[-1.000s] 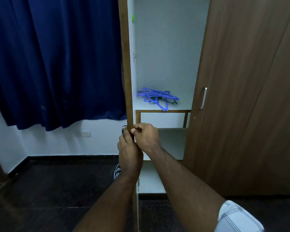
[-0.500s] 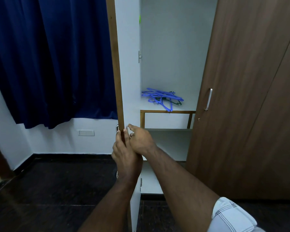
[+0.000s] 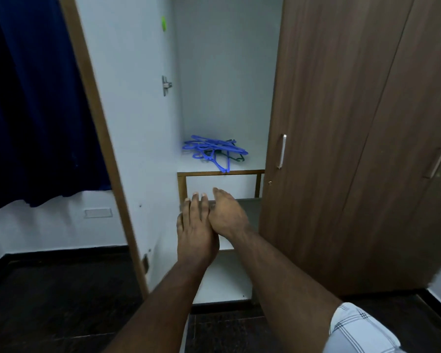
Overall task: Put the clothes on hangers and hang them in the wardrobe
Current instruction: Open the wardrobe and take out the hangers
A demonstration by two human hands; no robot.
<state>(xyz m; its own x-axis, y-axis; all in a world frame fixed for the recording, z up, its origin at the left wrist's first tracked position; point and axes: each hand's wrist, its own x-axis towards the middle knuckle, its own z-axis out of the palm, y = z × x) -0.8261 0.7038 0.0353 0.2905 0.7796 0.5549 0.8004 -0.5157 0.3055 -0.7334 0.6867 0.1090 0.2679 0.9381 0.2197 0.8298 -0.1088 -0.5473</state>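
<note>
hangers (image 3: 214, 151): blue, one dark green, tangled pile | lying flat on wardrobe (image 3: 227, 72) shelf | 12 o'clock | wardrobe: left door open

Dim, cool indoor light, source out of frame; the white wardrobe (image 3: 224, 72) interior is the brightest area, its lower shelves in grey shade, while the curtain (image 3: 36, 98) left of it and the floor (image 3: 49, 301) below it fall near black. Motion blur softens the open door (image 3: 117, 123) edge left of the wardrobe and both hands (image 3: 209, 220) before it; the hangers (image 3: 214, 151) inside stay fairly sharp. Wide-angle distortion bows and tilts the door and the wardrobe's closed panels toward the frame edges; no glare.
</note>
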